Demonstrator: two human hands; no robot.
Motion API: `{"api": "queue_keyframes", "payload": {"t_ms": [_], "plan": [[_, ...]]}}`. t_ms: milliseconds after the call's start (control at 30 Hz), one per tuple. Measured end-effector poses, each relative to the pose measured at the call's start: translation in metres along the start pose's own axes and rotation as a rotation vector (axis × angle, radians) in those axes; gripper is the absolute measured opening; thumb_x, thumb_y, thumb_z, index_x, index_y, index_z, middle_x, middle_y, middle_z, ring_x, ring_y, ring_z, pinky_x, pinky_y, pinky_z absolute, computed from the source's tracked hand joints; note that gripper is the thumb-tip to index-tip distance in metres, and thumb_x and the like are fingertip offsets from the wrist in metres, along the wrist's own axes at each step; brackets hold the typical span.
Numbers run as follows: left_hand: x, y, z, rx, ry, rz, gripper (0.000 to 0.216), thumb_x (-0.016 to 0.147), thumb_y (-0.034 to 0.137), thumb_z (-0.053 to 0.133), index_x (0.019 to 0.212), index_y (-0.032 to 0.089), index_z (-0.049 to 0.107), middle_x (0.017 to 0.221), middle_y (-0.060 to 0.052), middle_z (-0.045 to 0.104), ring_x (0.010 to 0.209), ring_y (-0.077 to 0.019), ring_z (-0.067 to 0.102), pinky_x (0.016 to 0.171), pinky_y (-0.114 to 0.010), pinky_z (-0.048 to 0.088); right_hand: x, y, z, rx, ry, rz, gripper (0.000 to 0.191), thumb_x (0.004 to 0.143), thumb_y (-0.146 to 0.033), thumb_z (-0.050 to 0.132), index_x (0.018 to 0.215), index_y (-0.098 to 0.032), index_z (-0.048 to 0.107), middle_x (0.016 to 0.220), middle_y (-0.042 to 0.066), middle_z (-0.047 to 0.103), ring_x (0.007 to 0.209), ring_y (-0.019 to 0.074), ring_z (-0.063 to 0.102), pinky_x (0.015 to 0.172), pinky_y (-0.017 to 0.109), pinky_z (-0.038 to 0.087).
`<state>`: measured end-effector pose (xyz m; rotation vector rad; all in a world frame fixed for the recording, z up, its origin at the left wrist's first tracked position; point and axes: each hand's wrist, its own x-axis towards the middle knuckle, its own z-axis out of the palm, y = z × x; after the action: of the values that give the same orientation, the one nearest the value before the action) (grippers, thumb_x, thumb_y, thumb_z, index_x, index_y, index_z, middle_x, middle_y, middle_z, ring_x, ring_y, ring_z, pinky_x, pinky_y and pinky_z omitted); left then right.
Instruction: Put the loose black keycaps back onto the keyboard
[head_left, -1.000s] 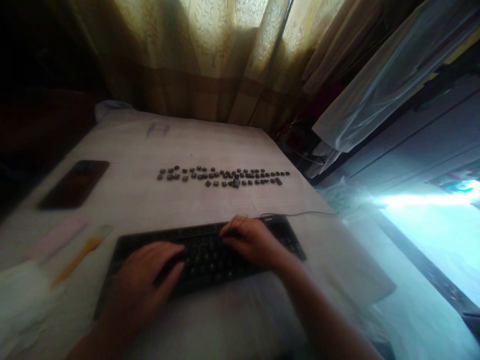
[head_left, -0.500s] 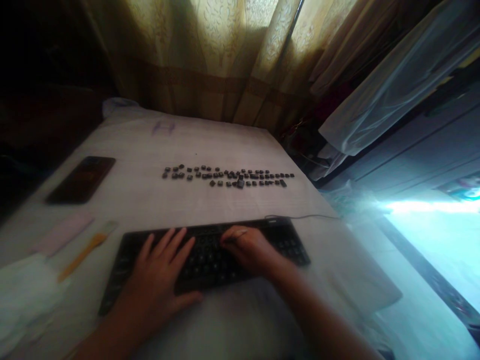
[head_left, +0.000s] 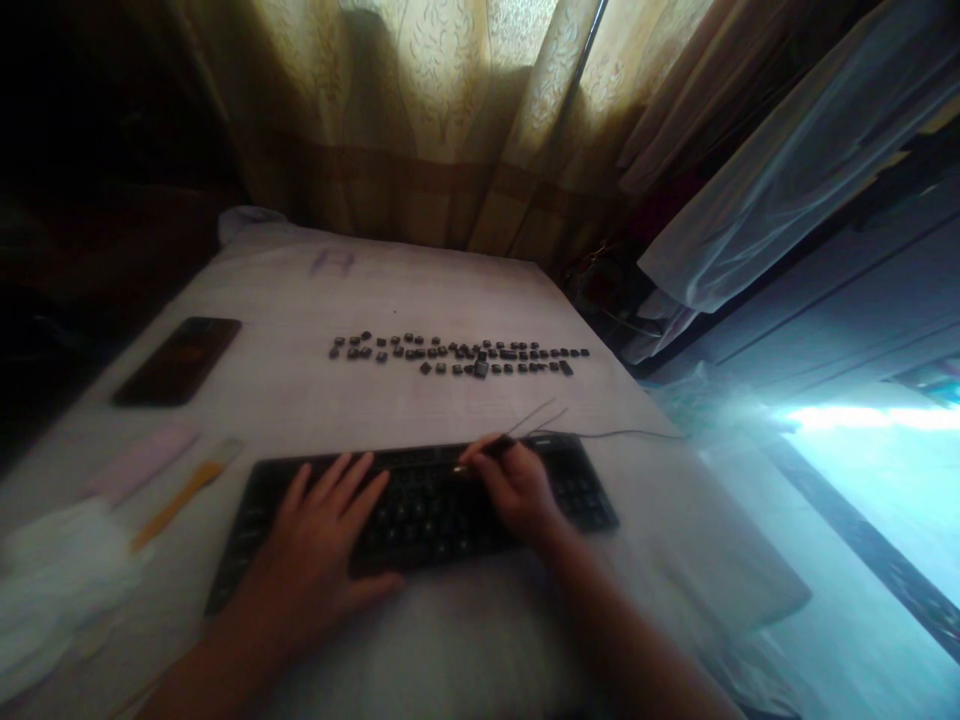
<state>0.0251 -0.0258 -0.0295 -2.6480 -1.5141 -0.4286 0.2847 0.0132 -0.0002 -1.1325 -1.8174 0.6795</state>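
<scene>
Black keyboard (head_left: 409, 515), dotted with pale spots, left hand (head_left: 319, 540) spread over it, right hand (head_left: 519, 490) pinching a slim tool (head_left: 498, 446)

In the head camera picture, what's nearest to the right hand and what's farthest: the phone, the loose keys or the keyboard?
1. Keyboard: right beneath the right hand.
2. Loose keys: in rows on the table, just beyond the keyboard.
3. Phone: away at the left side of the table.

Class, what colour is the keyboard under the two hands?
Black; the keyboard shows best in the head view.
</scene>
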Motion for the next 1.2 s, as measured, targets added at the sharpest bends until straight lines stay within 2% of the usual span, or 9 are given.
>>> {"api": "queue_keyframes", "payload": {"t_ms": [133, 200, 333, 500, 667, 800, 900, 1000, 1200], "plan": [[0.001, 0.000, 0.000, -0.003, -0.001, -0.001, 0.090, 0.070, 0.074, 0.061, 0.143, 0.022, 0.045, 0.151, -0.014, 0.042, 0.137, -0.0375, 0.041, 0.113, -0.061, 0.026, -0.004, 0.004, 0.000, -0.032, -0.011, -0.008, 0.014, 0.092, -0.024, 0.051, 0.086, -0.020, 0.063, 0.079, 0.003, 0.070, 0.074, 0.0162, 0.066, 0.071, 0.027, 0.052], [0.001, 0.000, 0.000, 0.010, -0.002, 0.011, 0.092, 0.070, 0.073, 0.062, 0.143, 0.022, 0.045, 0.151, -0.015, 0.042, 0.136, -0.0380, 0.042, 0.111, -0.062, 0.027, -0.004, 0.008, -0.002, -0.045, 0.031, 0.019, 0.014, 0.092, -0.025, 0.051, 0.086, -0.020, 0.064, 0.078, 0.003, 0.070, 0.073, 0.0165, 0.066, 0.071, 0.027, 0.052], [0.000, -0.001, 0.000, 0.011, -0.012, 0.019, 0.091, 0.070, 0.072, 0.064, 0.144, 0.024, 0.044, 0.153, -0.013, 0.040, 0.137, -0.0378, 0.040, 0.112, -0.062, 0.026, 0.012, 0.011, -0.013, -0.141, 0.085, 0.093, 0.014, 0.091, -0.027, 0.053, 0.087, -0.020, 0.065, 0.079, 0.003, 0.071, 0.075, 0.0182, 0.066, 0.072, 0.029, 0.051], [0.000, -0.002, 0.001, 0.022, -0.010, 0.016, 0.092, 0.068, 0.072, 0.065, 0.144, 0.024, 0.043, 0.153, -0.014, 0.040, 0.137, -0.0383, 0.040, 0.111, -0.062, 0.026, 0.058, 0.010, -0.023, -0.511, -0.102, 0.205, 0.023, 0.088, -0.022, 0.060, 0.109, -0.018, 0.066, 0.090, 0.007, 0.074, 0.083, 0.0223, 0.068, 0.075, 0.032, 0.049], [0.000, -0.003, 0.001, 0.026, -0.023, 0.013, 0.089, 0.069, 0.069, 0.066, 0.144, 0.026, 0.044, 0.152, -0.014, 0.040, 0.137, -0.0373, 0.041, 0.111, -0.061, 0.027, 0.085, 0.013, -0.020, -0.798, -0.262, 0.149, 0.024, 0.091, -0.021, 0.059, 0.114, -0.019, 0.067, 0.108, 0.011, 0.071, 0.097, 0.0233, 0.065, 0.082, 0.033, 0.047], [-0.001, -0.004, 0.005, 0.022, -0.002, 0.024, 0.091, 0.068, 0.074, 0.064, 0.144, 0.026, 0.045, 0.152, -0.013, 0.041, 0.138, -0.0375, 0.040, 0.112, -0.060, 0.025, 0.069, -0.001, -0.020, -0.739, -0.241, 0.067, 0.020, 0.094, -0.024, 0.057, 0.107, -0.021, 0.071, 0.109, 0.009, 0.068, 0.096, 0.0198, 0.063, 0.082, 0.031, 0.046], [-0.001, -0.003, 0.007, 0.029, 0.024, 0.037, 0.091, 0.068, 0.074, 0.064, 0.143, 0.024, 0.046, 0.152, -0.014, 0.042, 0.137, -0.0384, 0.040, 0.112, -0.061, 0.024, 0.045, -0.013, -0.021, -0.617, -0.416, 0.037, 0.017, 0.093, -0.028, 0.060, 0.098, -0.022, 0.075, 0.097, 0.005, 0.069, 0.085, 0.0166, 0.064, 0.077, 0.028, 0.046], [-0.001, -0.002, 0.007, 0.029, 0.033, 0.033, 0.087, 0.072, 0.071, 0.063, 0.143, 0.024, 0.046, 0.151, -0.014, 0.042, 0.136, -0.0385, 0.041, 0.112, -0.060, 0.024, 0.026, -0.017, -0.020, -0.591, -0.497, 0.030, 0.019, 0.089, -0.026, 0.065, 0.105, -0.023, 0.074, 0.098, 0.005, 0.069, 0.084, 0.0167, 0.064, 0.077, 0.028, 0.047], [-0.001, -0.001, 0.002, 0.064, 0.080, 0.080, 0.089, 0.071, 0.074, 0.061, 0.141, 0.021, 0.047, 0.149, -0.016, 0.045, 0.134, -0.0378, 0.044, 0.110, -0.058, 0.025, 0.010, -0.007, -0.013, -0.505, -0.352, -0.005, 0.015, 0.086, -0.013, 0.065, 0.098, -0.020, 0.070, 0.098, 0.005, 0.068, 0.087, 0.0162, 0.064, 0.080, 0.028, 0.049]]}}
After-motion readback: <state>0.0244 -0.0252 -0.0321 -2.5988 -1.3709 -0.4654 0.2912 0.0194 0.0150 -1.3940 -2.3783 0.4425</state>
